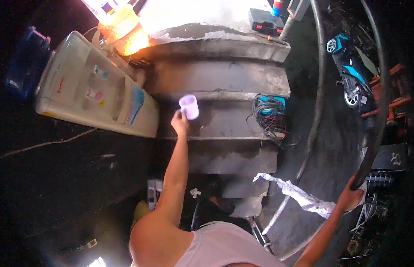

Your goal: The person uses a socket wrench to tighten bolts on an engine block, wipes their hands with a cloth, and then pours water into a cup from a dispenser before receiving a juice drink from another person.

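Note:
A lilac mug (192, 109) is held out over the concrete steps by my left hand (180, 124), its fingers closed at the handle. The mug tilts so that its round mouth shows; I cannot tell what is inside. Off to the right, my right hand (351, 198) is wrapped round a dark pipe handrail (380, 107). A white crumpled cloth (305, 199) stretches leftward from that hand, across the railing. Whether the fingers also pinch the cloth is hidden.
Concrete steps (216, 118) rise ahead. A water dispenser (93, 91) stands left, beside an orange container (124, 29). Coiled cables (267, 113) lie on a step's right end. A black toolbox (262, 21) sits at the top. Beyond the railing stands a blue-black toy vehicle (351, 71).

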Demonstrator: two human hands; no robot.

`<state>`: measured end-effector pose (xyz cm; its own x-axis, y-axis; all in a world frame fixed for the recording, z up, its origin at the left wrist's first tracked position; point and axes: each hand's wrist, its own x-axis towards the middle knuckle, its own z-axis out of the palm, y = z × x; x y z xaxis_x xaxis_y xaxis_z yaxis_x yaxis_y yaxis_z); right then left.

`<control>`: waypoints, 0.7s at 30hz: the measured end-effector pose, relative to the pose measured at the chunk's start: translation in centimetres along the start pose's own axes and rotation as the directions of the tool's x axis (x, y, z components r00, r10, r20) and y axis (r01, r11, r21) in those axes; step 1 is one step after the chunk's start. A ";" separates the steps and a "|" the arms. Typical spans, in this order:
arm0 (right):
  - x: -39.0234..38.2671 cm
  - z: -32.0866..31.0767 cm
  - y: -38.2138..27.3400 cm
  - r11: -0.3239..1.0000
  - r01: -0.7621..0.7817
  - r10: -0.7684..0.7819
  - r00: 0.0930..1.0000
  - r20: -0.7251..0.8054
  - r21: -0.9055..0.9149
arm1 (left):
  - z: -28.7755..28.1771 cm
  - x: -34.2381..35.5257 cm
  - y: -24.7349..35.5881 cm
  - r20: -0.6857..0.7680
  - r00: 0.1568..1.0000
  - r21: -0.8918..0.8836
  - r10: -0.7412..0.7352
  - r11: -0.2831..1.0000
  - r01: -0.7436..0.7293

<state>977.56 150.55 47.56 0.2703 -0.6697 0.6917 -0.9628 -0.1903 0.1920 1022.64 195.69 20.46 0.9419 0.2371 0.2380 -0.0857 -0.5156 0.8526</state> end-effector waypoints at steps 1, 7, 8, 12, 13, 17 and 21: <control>-0.2 0.4 0.2 0.999 0.023 -0.023 1.000 -0.017 0.040 | 0.6 -1.4 -1.0 0.040 0.999 -0.012 0.027 1.000 -0.027; 0.1 -2.1 -0.4 0.998 -0.009 0.006 0.998 0.065 0.057 | 7.8 0.0 -3.9 0.394 0.881 0.538 -0.263 0.843 0.011; 0.0 -1.8 -2.4 0.990 0.018 -0.025 0.998 0.050 0.139 | 6.1 8.7 -4.8 0.227 0.965 0.523 -0.133 0.852 -0.006; -0.2 -1.9 -1.6 0.994 0.040 -0.041 0.999 0.003 0.102 | 6.1 30.8 13.7 0.188 0.958 0.572 0.215 0.769 -0.285; -0.3 -1.7 -1.5 0.991 0.009 -0.014 0.999 0.032 0.131 | 5.7 33.1 15.1 -0.106 0.983 0.074 0.153 0.987 -0.145; 0.1 -3.2 -1.4 0.995 -0.098 0.096 0.982 0.161 0.005 | 5.8 28.9 16.5 0.083 0.993 0.279 -0.080 0.959 0.054; -0.1 -0.3 -0.6 0.998 0.032 -0.031 0.999 -0.030 0.057 | 0.3 22.6 7.3 -0.059 0.995 0.168 0.079 0.983 -0.068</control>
<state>978.13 150.95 47.61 0.2996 -0.6414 0.7063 -0.9518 -0.2524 0.1745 1043.41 197.01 31.93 0.9115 0.2435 0.3314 -0.0938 -0.6615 0.7441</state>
